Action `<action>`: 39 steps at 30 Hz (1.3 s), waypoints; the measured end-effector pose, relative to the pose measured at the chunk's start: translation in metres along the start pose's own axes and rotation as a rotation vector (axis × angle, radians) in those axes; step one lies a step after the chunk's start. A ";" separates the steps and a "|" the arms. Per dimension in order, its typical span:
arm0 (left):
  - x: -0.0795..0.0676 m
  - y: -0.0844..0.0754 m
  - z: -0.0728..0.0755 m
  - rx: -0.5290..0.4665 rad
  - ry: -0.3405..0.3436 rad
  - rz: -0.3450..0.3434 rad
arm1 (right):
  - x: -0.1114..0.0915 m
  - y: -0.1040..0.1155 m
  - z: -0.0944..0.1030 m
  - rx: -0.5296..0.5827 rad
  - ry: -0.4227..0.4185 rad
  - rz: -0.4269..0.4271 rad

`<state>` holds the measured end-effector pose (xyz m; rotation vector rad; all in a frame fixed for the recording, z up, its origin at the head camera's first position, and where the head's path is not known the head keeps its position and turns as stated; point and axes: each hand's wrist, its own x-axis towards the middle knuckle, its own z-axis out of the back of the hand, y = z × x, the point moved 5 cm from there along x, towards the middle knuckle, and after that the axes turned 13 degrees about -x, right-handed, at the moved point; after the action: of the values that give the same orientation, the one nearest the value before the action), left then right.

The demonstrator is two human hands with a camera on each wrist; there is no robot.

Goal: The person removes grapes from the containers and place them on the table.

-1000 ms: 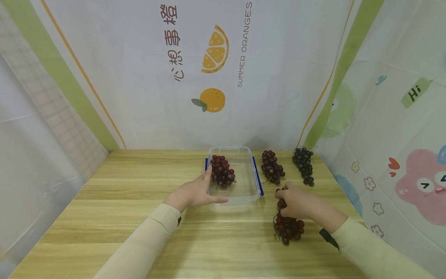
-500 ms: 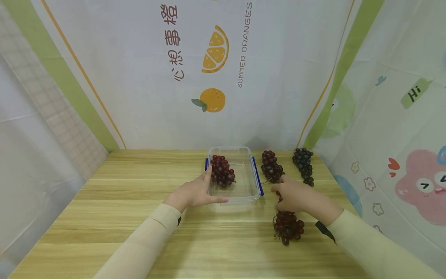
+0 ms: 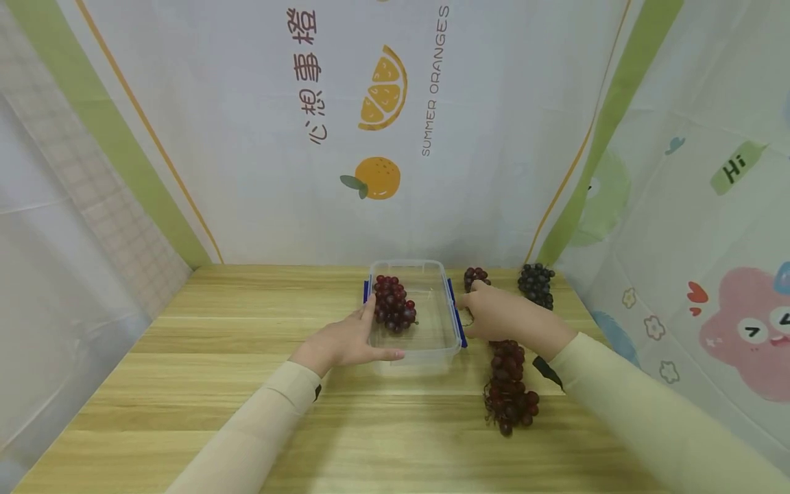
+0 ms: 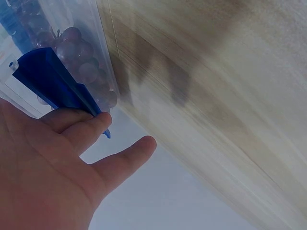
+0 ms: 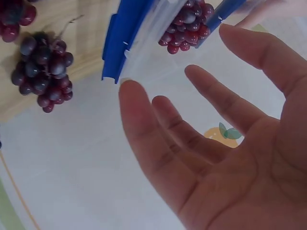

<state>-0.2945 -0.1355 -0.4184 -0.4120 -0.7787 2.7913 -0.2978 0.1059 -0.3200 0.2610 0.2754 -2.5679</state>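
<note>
A clear plastic box (image 3: 435, 329) with blue side latches stands at the middle of the table's far part, with a bunch of red grapes (image 3: 393, 302) inside along its left. My left hand (image 3: 345, 342) touches the box's left front corner, fingers straight; in the left wrist view its fingertips meet a folded-out blue latch (image 4: 55, 79). At the box's right side is my right hand (image 3: 509, 312), holding nothing. The right wrist view shows its fingers spread, one fingertip at or very near the right blue latch (image 5: 125, 40); contact is hard to tell.
Right of the box lies a dark red grape bunch (image 3: 475, 276), partly hidden by the right hand in the head view. A long red bunch (image 3: 507, 391) lies nearer the front. Black grapes (image 3: 535, 281) lie at the far right. A printed curtain (image 3: 247, 171) hangs behind the table (image 3: 247, 405).
My right hand has let go of the front red grape bunch and moved left and away from me to the box's right side. My left hand and the box have stayed put.
</note>
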 end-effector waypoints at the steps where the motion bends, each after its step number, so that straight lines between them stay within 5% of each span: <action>1: 0.000 0.000 0.000 -0.001 -0.001 -0.001 | 0.004 0.002 0.003 -0.012 -0.003 0.002; 19: -0.002 -0.001 0.001 -0.011 0.002 0.002 | 0.069 0.033 0.031 0.032 -0.027 -0.006; 32: 0.000 0.001 0.001 -0.003 -0.008 -0.016 | 0.123 0.062 0.008 -0.011 -0.069 0.029; 39: 0.001 0.001 0.001 0.002 -0.001 -0.016 | 0.142 0.075 -0.011 -0.028 -0.025 0.027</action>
<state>-0.2961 -0.1363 -0.4187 -0.4024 -0.7759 2.7779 -0.3747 -0.0242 -0.3748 0.2204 0.2967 -2.5364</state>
